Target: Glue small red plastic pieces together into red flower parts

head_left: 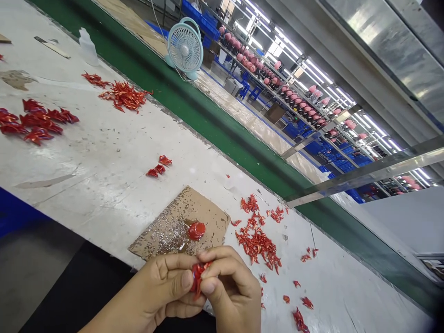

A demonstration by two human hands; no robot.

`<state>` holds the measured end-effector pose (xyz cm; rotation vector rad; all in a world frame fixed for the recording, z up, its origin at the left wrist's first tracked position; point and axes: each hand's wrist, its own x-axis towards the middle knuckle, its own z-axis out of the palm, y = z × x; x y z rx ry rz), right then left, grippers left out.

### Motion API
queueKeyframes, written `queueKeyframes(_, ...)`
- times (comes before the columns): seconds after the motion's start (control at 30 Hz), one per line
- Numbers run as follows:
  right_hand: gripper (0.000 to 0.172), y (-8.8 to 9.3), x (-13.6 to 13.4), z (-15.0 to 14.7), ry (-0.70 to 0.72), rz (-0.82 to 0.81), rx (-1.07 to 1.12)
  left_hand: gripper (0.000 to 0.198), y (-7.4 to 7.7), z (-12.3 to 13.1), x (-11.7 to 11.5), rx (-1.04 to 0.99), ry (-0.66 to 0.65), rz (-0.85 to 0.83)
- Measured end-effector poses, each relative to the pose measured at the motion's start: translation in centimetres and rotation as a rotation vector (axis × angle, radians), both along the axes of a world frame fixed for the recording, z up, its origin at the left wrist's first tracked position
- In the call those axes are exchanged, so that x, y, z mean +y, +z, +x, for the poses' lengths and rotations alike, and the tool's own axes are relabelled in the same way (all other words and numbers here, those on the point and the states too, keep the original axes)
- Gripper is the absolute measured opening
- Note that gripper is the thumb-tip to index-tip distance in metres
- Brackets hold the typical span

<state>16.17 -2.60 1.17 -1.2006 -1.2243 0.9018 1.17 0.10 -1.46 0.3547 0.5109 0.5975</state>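
Near the table's front edge, my left hand (169, 289) and my right hand (231, 286) meet, thumbs and fingers pinched on a small shiny red piece (197, 277). Its kind is partly hidden by the fingers. Just beyond them lies a brown cardboard sheet (208, 210), spotted with wet-looking drops. A small round red cap-like object (196, 231) stands on this cardboard. To the right of my hands is a loose pile of small pointed red pieces (258, 245), with several more scattered around it.
On the left of the white table (114, 185) lie larger red pieces (38, 120) and another red pile (125, 95). A white bottle (88, 48) stands near a flat blade-like tool (52, 46). Beyond runs a green belt (222, 118), with a light-blue fan (185, 48) past it.
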Motion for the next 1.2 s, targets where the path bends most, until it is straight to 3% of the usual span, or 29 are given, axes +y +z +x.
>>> queueKeyframes(0.13, 0.011, -1.0, -0.2, -0.7, -0.019, 0.029, -0.033, 0.04, 0.0, 0.1, 0.0, 0.116, 0.02, -0.037)
queueKeyframes(0.37, 0.02, -2.7, -1.2, -1.0, -0.055, 0.088, 0.002, 0.042, -1.1, 0.1, -0.5, 0.164, -0.052, 0.15)
queueKeyframes(0.57, 0.022, -3.2, -1.5, -1.1, -0.052, 0.111, 0.113, 0.043, -0.4, 0.8, -0.9, 0.113, -0.053, 0.104)
queueKeyframes(0.83, 0.02, -5.1, -2.7, -1.1, -0.186, 0.28, 0.065, 0.051, -1.4, 2.0, -2.3, 0.085, -0.091, 0.006)
queueKeyframes(1.0, 0.016, -5.2, -3.3, 0.4, -0.097, 0.312, -0.072, 0.046, -1.1, 2.3, -2.4, 0.082, -0.124, 0.006)
queueKeyframes(1.2, 0.019, -4.9, -3.6, 1.5, -0.002, 0.152, 0.121, 0.053, -1.2, 2.5, -2.2, 0.165, -0.168, 0.053)
